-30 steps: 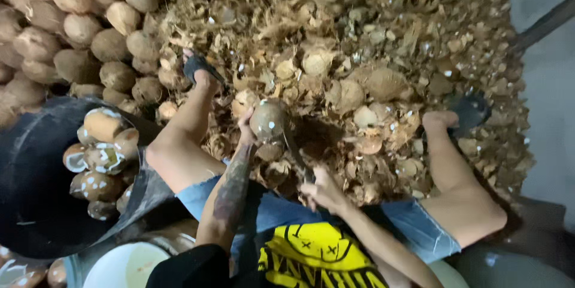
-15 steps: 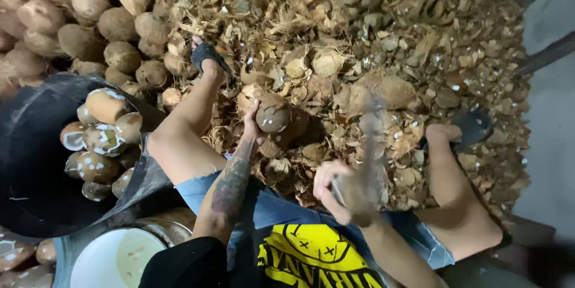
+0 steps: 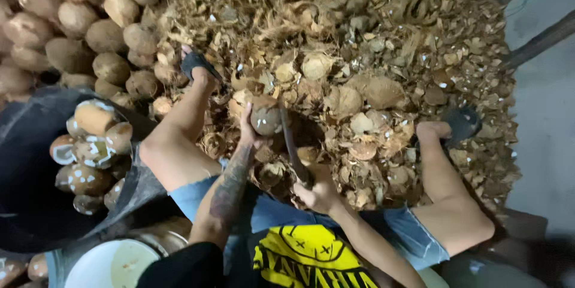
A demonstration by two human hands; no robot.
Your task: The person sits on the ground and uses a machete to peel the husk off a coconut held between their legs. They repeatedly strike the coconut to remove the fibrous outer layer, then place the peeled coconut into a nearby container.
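My left hand (image 3: pixel 248 126) grips a brown coconut (image 3: pixel 265 116) and holds it out in front of me, over the pile of husk. My right hand (image 3: pixel 317 189) is closed on the handle of a long dark knife (image 3: pixel 290 144). The blade points away from me and its edge lies against the right side of the coconut. I sit with both knees spread, my feet in dark sandals resting on the husk.
A heap of husk and shell pieces (image 3: pixel 371 54) fills the ground ahead. Whole coconuts (image 3: pixel 72 18) are stacked at the upper left. A black tub (image 3: pixel 30 162) at left holds several partly peeled coconuts (image 3: pixel 90 144). A white bucket (image 3: pixel 108 264) stands below it.
My right hand had drawn the knife back and up to the right. It has now swung down, and the blade meets the coconut. The left hand still holds the coconut.
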